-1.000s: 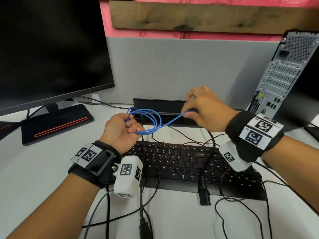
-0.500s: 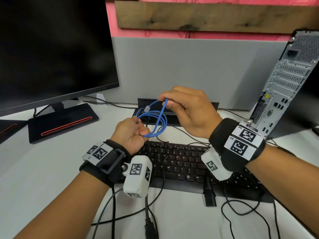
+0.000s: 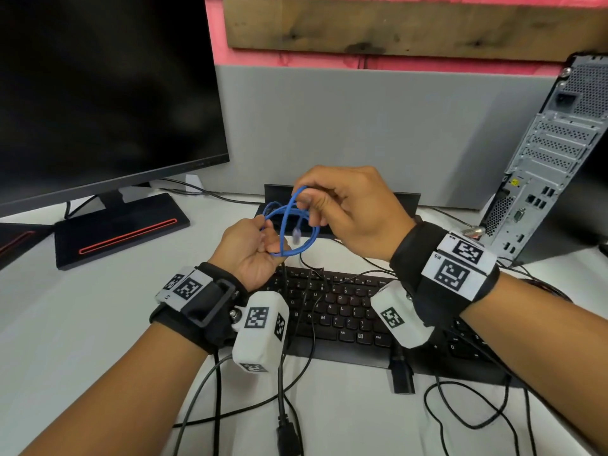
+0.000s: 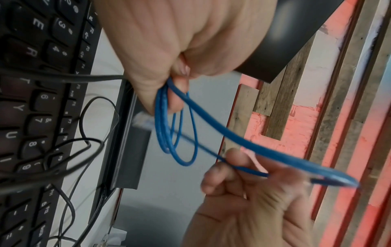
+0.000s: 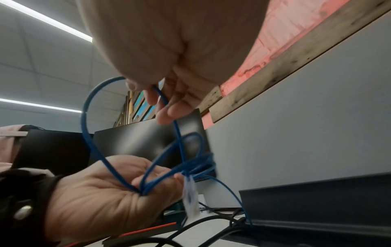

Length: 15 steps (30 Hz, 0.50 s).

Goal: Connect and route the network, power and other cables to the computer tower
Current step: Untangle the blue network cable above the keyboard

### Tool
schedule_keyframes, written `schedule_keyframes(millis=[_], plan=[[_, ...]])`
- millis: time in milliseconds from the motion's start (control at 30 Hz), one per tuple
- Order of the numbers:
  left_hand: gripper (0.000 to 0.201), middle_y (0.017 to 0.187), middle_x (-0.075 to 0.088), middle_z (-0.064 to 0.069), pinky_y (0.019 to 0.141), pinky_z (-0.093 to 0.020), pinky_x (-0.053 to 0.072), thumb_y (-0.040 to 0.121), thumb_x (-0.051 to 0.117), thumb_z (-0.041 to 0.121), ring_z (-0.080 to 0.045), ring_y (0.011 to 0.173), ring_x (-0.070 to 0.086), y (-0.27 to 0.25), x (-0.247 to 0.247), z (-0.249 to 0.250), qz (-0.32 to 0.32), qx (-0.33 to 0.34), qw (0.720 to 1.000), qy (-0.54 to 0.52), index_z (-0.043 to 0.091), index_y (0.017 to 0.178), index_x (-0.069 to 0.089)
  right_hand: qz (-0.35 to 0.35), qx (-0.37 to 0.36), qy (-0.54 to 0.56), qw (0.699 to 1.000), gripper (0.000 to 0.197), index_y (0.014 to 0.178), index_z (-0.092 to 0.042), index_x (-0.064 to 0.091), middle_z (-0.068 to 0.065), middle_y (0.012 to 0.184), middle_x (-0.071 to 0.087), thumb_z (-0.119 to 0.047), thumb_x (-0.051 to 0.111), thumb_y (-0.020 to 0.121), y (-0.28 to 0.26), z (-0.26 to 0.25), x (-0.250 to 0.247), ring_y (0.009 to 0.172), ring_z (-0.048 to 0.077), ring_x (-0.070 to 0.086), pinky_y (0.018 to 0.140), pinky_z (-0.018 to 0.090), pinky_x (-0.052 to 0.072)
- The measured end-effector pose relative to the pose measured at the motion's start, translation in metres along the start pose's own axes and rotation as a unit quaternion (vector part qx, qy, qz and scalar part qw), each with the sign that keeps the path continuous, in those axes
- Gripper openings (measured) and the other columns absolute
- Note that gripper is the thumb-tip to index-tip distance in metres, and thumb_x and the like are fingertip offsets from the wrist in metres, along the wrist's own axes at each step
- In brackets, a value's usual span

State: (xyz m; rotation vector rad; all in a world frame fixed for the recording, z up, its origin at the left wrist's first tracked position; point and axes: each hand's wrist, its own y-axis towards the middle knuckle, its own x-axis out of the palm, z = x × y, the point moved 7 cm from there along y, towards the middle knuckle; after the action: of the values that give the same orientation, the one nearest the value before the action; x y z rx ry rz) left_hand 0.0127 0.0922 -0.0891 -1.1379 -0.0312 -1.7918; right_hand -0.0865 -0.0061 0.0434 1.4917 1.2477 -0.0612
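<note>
A coiled blue network cable (image 3: 289, 222) hangs in the air between both hands, above the far edge of the keyboard. My left hand (image 3: 253, 248) grips the bunched loops (image 4: 169, 127) in its curled fingers. My right hand (image 3: 342, 209) pinches one strand (image 5: 167, 102) higher up, lifting a loop. The clear plug (image 3: 296, 232) dangles inside the coil, also seen as the plug (image 5: 191, 195). The computer tower (image 3: 546, 166) stands at the right with its rear ports facing me; its power socket (image 3: 566, 99) is bare.
A black keyboard (image 3: 345, 311) lies under the hands with thin black cables draped over it. A black power cable (image 3: 402, 373) and another black lead (image 3: 286, 436) lie near the front edge. A monitor (image 3: 98, 93) stands at left. A grey partition (image 3: 362, 126) backs the desk.
My right hand came back from the far right toward the left hand and rose, folding the stretched strand into a loop. The plug now hangs within the coil.
</note>
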Motion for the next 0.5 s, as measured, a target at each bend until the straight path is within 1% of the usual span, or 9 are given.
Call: schedule_keyframes(millis=[100,200,267,300,333,367,433,467,500], plan=[[0.038,0.054,0.024,0.005,0.030,-0.020,0.028,0.108,0.032,0.029,-0.008,0.034,0.024,-0.006,0.009,-0.004,-0.042,-0.027,0.999,-0.012,0.012,0.076,0.045,-0.033,0.054,-0.053,0.997,0.021,0.100,-0.010,0.073,-0.006,0.072,0.065,-0.020,0.055,0.103,0.004,0.019,0.003,0.067,0.011,0.060,0.065,0.024,0.048],[0.042,0.049,0.022,0.004,0.030,-0.019,0.025,0.108,0.029,0.032,-0.009,0.032,0.023,-0.010,0.018,-0.008,-0.065,-0.041,0.997,-0.023,0.012,0.074,0.044,-0.086,0.123,-0.095,0.984,0.020,0.108,-0.019,0.073,-0.017,0.073,0.053,-0.019,0.054,0.103,0.002,0.041,0.011,0.076,0.004,0.049,0.069,0.017,0.040],[0.044,0.045,0.024,0.004,0.030,-0.018,0.024,0.108,0.028,0.033,-0.009,0.030,0.024,-0.012,0.022,-0.009,-0.068,-0.042,0.996,-0.034,0.012,0.072,0.043,-0.094,0.168,-0.015,0.981,0.023,0.112,-0.016,0.071,-0.019,0.080,0.060,-0.020,0.049,0.106,0.001,0.050,0.022,0.085,-0.002,0.055,0.078,0.014,0.045],[0.044,0.044,0.025,0.003,0.030,-0.018,0.024,0.108,0.028,0.033,-0.009,0.029,0.024,-0.013,0.022,-0.008,-0.067,-0.038,0.996,-0.036,0.012,0.072,0.042,-0.096,0.202,0.057,0.973,0.025,0.116,-0.015,0.067,-0.015,0.093,0.065,-0.022,0.045,0.108,-0.001,0.053,0.031,0.095,-0.001,0.060,0.087,0.019,0.051],[0.044,0.044,0.026,0.003,0.029,-0.018,0.024,0.108,0.027,0.033,-0.009,0.029,0.024,-0.013,0.023,-0.008,-0.067,-0.035,0.996,-0.039,0.012,0.072,0.042,-0.097,0.240,0.135,0.956,0.026,0.120,-0.016,0.063,-0.005,0.107,0.066,-0.025,0.041,0.109,-0.003,0.055,0.040,0.102,0.007,0.064,0.095,0.030,0.054],[0.043,0.044,0.029,0.002,0.029,-0.018,0.025,0.108,0.026,0.033,-0.009,0.029,0.024,-0.013,0.022,-0.008,-0.068,-0.033,0.996,-0.041,0.012,0.073,0.041,-0.096,0.276,0.205,0.934,0.027,0.124,-0.019,0.059,0.005,0.113,0.064,-0.029,0.038,0.110,-0.005,0.056,0.047,0.099,0.014,0.066,0.097,0.039,0.055],[0.042,0.043,0.031,0.000,0.028,-0.018,0.026,0.109,0.026,0.032,-0.008,0.029,0.025,-0.014,0.020,-0.003,-0.069,-0.031,0.996,-0.046,0.012,0.075,0.040,-0.100,0.334,0.305,0.886,0.030,0.129,-0.027,0.056,0.014,0.102,0.063,-0.036,0.035,0.110,-0.009,0.053,0.056,0.076,0.016,0.065,0.090,0.042,0.055],[0.042,0.043,0.029,0.001,0.028,-0.017,0.026,0.108,0.026,0.032,-0.008,0.029,0.025,-0.014,0.019,0.000,-0.068,-0.031,0.996,-0.046,0.012,0.075,0.040,-0.105,0.355,0.331,0.868,0.032,0.130,-0.029,0.055,0.014,0.093,0.064,-0.040,0.034,0.109,-0.011,0.052,0.058,0.072,0.019,0.062,0.085,0.043,0.053],[0.042,0.043,0.027,0.002,0.028,-0.017,0.026,0.108,0.026,0.032,-0.008,0.029,0.025,-0.014,0.018,0.002,-0.070,-0.033,0.996,-0.041,0.012,0.074,0.040,-0.109,0.369,0.341,0.858,0.033,0.129,-0.030,0.056,0.012,0.087,0.065,-0.042,0.034,0.109,-0.013,0.054,0.057,0.075,0.023,0.060,0.084,0.044,0.051]])
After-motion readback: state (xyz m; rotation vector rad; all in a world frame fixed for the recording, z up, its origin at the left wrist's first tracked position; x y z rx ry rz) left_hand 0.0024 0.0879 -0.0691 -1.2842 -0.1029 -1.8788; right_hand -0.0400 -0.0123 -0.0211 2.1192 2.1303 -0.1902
